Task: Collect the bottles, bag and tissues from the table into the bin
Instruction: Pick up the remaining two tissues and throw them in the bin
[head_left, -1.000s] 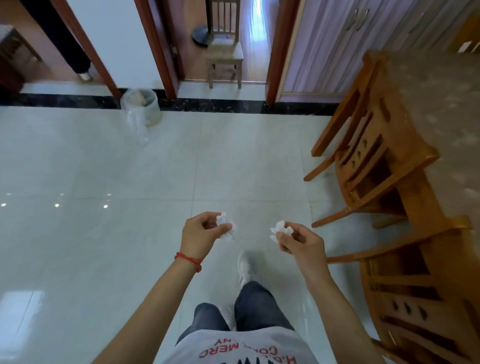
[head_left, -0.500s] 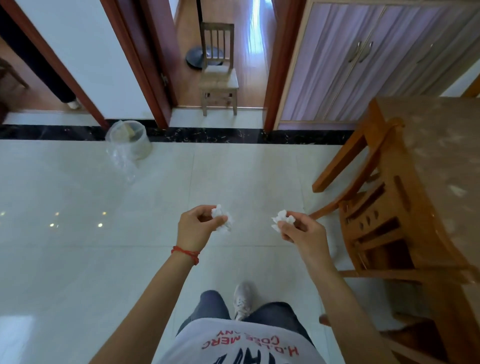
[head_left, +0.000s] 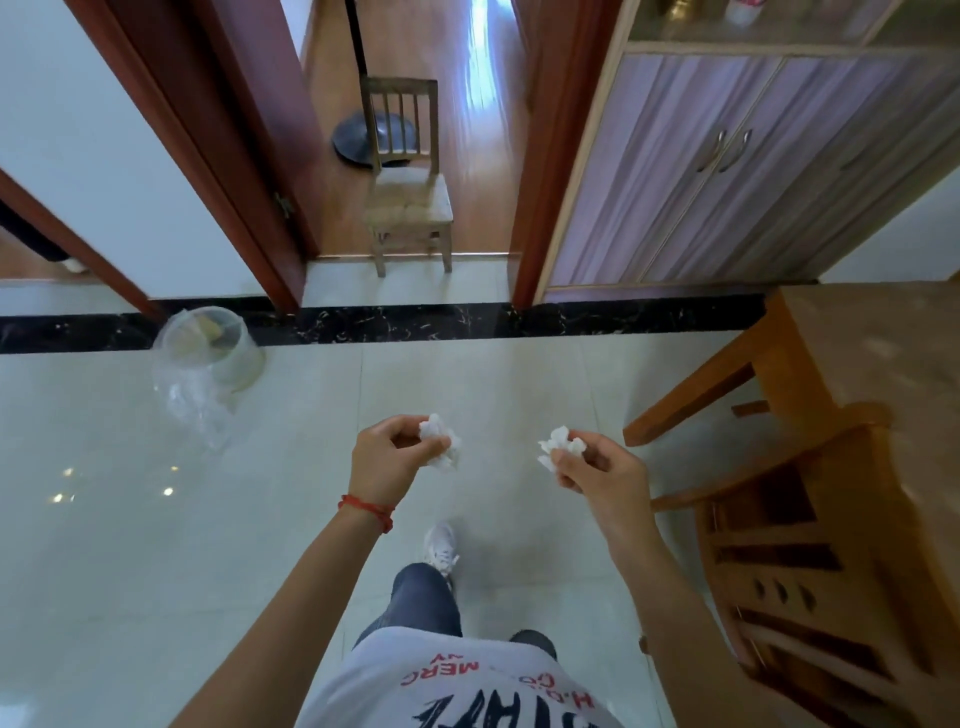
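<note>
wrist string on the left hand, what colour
Red; the wrist string shows clearly in the head view.

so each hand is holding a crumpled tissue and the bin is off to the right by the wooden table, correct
Not quite. In the head view the left hand and right hand each pinch a crumpled tissue, but the bin stands ahead to the left by the black floor strip; the wooden table is on the right.

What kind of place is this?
Probably a home dining area: a wooden table with chairs on a tiled floor, a cupboard, and a doorway to another room.
</note>
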